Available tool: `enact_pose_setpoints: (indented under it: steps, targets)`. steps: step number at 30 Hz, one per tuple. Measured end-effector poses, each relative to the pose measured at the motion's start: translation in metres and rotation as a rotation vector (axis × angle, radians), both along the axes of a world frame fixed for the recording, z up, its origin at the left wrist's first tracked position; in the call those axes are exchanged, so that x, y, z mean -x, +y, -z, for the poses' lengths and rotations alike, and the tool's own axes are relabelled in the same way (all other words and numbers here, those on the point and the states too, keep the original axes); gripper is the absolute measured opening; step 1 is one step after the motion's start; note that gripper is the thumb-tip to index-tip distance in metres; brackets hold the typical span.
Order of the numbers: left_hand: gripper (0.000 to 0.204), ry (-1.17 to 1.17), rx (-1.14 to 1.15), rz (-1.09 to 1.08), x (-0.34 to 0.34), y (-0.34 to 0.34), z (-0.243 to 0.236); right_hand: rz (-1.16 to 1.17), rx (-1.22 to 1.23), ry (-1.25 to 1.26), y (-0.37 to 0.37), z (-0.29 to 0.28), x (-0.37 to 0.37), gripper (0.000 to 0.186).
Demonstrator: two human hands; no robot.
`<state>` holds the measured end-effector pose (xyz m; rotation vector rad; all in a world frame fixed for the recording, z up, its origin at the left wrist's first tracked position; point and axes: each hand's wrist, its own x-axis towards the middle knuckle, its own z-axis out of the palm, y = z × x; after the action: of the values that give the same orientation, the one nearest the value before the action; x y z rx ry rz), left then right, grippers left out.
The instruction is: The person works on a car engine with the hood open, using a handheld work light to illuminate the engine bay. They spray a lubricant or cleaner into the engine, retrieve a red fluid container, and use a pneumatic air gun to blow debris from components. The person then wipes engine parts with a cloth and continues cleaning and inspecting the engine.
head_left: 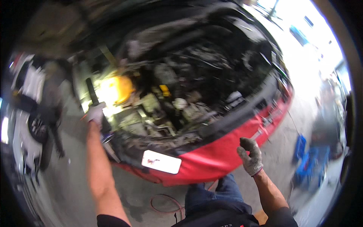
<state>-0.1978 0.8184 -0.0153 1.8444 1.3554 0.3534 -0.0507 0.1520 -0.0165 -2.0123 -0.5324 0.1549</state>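
Note:
My gloved left hand [95, 112] is closed on a dark bar-shaped object [92, 89] at the engine bay's left side, beside a bright glare and a yellow round part [121, 89]; blur hides details. The open engine bay [177, 90] of a car fills the middle. My gloved right hand [247, 155] has curled fingers in front of the red front covering [208, 162], near a silver tool [258, 133]; what it holds, if anything, I cannot make out. A white rounded rectangular object [161, 162] lies on the red covering, lower centre.
A white car [30, 87] stands at the left, with a dark post-like shape beside it. Blue plastic items [310, 162] lie at the right. A red hose [166, 208] runs across the grey floor near my legs. Bright daylight washes out the upper right.

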Motion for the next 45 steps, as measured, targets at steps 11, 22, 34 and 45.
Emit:
enact_pose_setpoints:
  steps: [11, 22, 34, 45]
  targets:
    - [0.099, 0.445, -0.544, -0.051, -0.065, -0.054, 0.003, -0.011, 0.114, 0.22, -0.103, 0.011, 0.089, 0.036]
    - [0.085, 1.021, -0.917, 0.279, -0.056, -0.143, -0.007, 0.094, 0.182, 0.366, -0.235, 0.004, 0.097, 0.038]
    - [0.076, 0.717, -1.094, 0.582, -0.063, -0.439, -0.04, 0.152, 0.319, 0.705, -0.485, 0.195, 0.019, 0.047]
    - [0.065, -0.146, -1.404, 1.183, -0.211, -0.884, 0.153, 0.463, -0.138, 0.791, -0.513, 0.651, -0.086, 0.041]
